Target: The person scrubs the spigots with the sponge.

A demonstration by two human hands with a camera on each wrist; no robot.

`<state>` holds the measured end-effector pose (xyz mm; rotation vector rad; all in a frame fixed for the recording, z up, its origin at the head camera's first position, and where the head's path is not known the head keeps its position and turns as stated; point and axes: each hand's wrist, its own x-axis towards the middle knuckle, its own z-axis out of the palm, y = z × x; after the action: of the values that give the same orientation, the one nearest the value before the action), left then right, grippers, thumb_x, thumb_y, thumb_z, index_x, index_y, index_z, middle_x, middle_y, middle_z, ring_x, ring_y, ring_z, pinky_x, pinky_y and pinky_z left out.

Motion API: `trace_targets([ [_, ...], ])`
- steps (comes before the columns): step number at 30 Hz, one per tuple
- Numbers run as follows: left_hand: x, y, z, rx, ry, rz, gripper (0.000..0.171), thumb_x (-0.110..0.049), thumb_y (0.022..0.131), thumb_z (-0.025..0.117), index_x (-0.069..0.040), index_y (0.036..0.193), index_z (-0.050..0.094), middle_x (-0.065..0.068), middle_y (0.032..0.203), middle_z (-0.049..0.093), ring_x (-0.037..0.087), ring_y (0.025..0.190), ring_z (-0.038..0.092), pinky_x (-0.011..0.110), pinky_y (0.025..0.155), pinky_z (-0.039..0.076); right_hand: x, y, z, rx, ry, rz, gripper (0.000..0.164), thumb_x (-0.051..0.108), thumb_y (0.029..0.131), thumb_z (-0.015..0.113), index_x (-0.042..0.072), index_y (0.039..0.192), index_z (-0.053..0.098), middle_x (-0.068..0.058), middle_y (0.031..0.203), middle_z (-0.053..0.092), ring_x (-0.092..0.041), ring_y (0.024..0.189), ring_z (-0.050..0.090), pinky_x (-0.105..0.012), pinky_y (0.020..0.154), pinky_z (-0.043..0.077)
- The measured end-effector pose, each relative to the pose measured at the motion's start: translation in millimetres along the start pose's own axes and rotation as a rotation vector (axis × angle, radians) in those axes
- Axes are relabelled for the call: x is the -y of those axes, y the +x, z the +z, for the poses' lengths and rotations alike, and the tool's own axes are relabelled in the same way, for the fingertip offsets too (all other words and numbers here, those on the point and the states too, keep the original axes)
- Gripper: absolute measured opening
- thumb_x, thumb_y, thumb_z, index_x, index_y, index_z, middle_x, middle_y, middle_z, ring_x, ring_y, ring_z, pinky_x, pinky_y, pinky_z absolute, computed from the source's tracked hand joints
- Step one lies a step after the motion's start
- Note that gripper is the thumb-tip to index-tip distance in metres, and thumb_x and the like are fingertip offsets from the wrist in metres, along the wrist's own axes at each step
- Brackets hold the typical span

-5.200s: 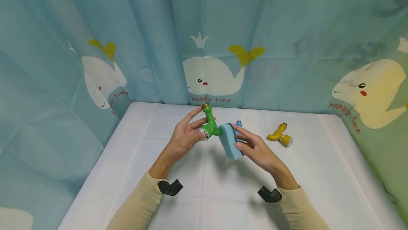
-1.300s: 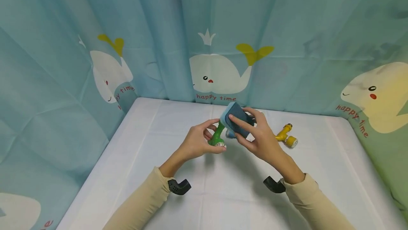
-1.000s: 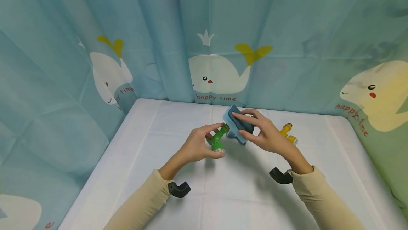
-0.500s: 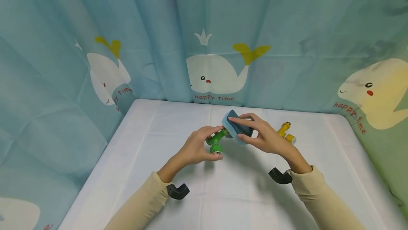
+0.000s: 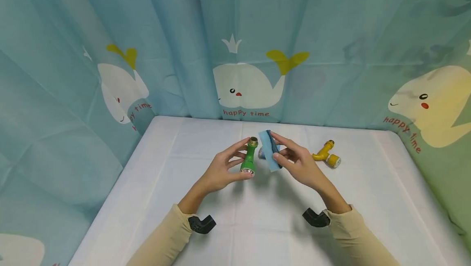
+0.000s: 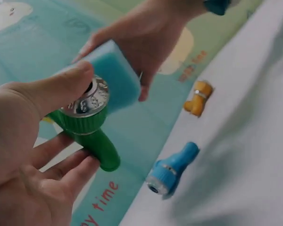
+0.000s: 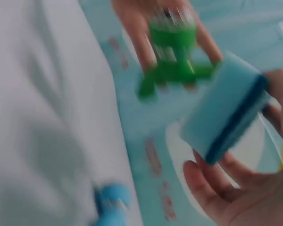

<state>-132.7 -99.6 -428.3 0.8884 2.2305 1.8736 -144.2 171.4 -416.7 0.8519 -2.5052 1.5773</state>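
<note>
My left hand (image 5: 219, 171) grips a green faucet (image 5: 250, 156) above the table, thumb on its silver-faced knob and fingers behind the body. The brass threaded end points up in the head view. In my right hand (image 5: 299, 163) is a sponge (image 5: 270, 151), pinched between thumb and fingers, its light blue face turned toward the faucet and its dark blue layer toward the palm. In the head view a narrow gap separates sponge and faucet. Behind the sponge, partly hidden, lies a blue faucet (image 5: 262, 153); the left wrist view shows this blue faucet (image 6: 172, 169) whole.
A yellow faucet (image 5: 326, 154) lies on the white-covered table (image 5: 206, 233), right of the right hand. Blue-green curtains (image 5: 176, 45) with whale prints stand along the table's back and sides.
Half a second ago the sponge was at the faucet's threaded end; now it has drawn slightly away and turned edge-on. The green faucet has swung more upright in my left hand.
</note>
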Motion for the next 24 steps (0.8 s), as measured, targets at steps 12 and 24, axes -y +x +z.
trace_targets([
  [12, -3.0, -3.4, -8.6, -0.064, -0.276, 0.016, 0.092, 0.002, 0.088, 0.079, -0.019, 0.163, 0.031, 0.016, 0.151, 0.047, 0.03, 0.126, 0.054, 0.036, 0.103, 0.052, 10.7, -0.8, 37.2, -0.093, -0.104, -0.008, 0.056, 0.015, 0.098, 0.072, 0.022, 0.151, 0.054, -0.01, 0.121, 0.062, -0.023, 0.088, 0.061, -0.044, 0.076, 0.056],
  [24, -4.6, -5.7, -11.4, -0.078, -0.33, -0.006, 0.091, -0.002, 0.089, 0.079, -0.019, 0.163, 0.029, 0.02, 0.153, 0.046, 0.03, 0.125, 0.055, 0.036, 0.099, 0.054, 11.4, 0.9, 44.5, -0.138, -0.159, -0.084, 0.058, 0.015, 0.095, 0.075, 0.02, 0.149, 0.056, -0.017, 0.132, 0.059, -0.03, 0.105, 0.063, -0.041, 0.08, 0.059],
])
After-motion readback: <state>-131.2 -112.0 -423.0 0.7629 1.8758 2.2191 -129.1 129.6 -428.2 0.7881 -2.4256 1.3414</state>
